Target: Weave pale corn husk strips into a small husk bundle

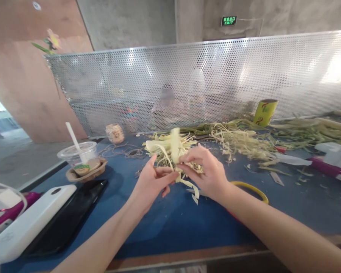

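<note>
Pale corn husk strips stand upright between my hands, with a loose curl hanging below. My left hand pinches the lower end between thumb and fingers. From the other side, my right hand grips the same strips higher up with its fingertips. The exact grip point is partly covered by the fingers. Just behind lies a heap of cut husk pieces on the blue table. Beside my right wrist are scissors with a yellow handle loop, partly hidden by the forearm.
At left stand a lidded cup with a straw, a white power bank and a black phone. A ball of twine sits farther back. Shredded husks and a yellow roll lie before the perforated metal screen.
</note>
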A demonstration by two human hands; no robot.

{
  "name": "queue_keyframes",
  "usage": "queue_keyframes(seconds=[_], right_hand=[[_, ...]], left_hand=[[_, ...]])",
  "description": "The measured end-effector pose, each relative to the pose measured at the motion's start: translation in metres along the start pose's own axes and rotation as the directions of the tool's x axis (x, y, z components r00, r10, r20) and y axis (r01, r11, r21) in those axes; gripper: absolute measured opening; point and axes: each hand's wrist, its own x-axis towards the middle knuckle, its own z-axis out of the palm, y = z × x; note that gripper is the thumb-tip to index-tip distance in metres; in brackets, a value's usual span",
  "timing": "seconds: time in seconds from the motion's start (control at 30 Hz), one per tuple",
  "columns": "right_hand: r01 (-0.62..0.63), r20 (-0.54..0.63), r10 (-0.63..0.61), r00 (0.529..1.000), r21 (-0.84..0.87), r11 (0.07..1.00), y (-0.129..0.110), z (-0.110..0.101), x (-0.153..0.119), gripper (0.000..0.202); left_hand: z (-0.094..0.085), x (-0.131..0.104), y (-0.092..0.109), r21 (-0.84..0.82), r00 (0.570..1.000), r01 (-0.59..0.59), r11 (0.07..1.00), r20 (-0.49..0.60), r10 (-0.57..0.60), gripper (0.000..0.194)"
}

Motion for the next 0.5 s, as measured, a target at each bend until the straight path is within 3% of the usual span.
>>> queue_keyframes(seconds=[0.13,0.3,0.4,0.5], right_hand=[[-0.022,0.189,0.020,0.982,0.008,1.000,0.000,0.001,0.002,0.011],[-0.063,0.260,0.057,0.964,0.014,0.998,0.002,-0.005,0.006,0.011],[-0.156,0.346,0.118,0.931,0.084,0.984,0.003,-0.009,0.006,0.022],[-0.150,0.368,0.083,0.926,0.157,0.976,0.003,-0.009,0.004,0.039]], left_hand=[[0.002,-0.003,-0.001,0.017,0.998,-0.055,0.998,0.035,0.054,0.113],[0.003,-0.003,0.002,0.052,0.996,-0.078,0.996,0.047,0.075,0.100],[0.002,-0.003,0.002,0.057,0.995,-0.071,0.996,0.069,0.067,0.091],[0.000,-0.004,0.002,0.061,0.995,-0.065,0.996,0.075,0.061,0.088]])
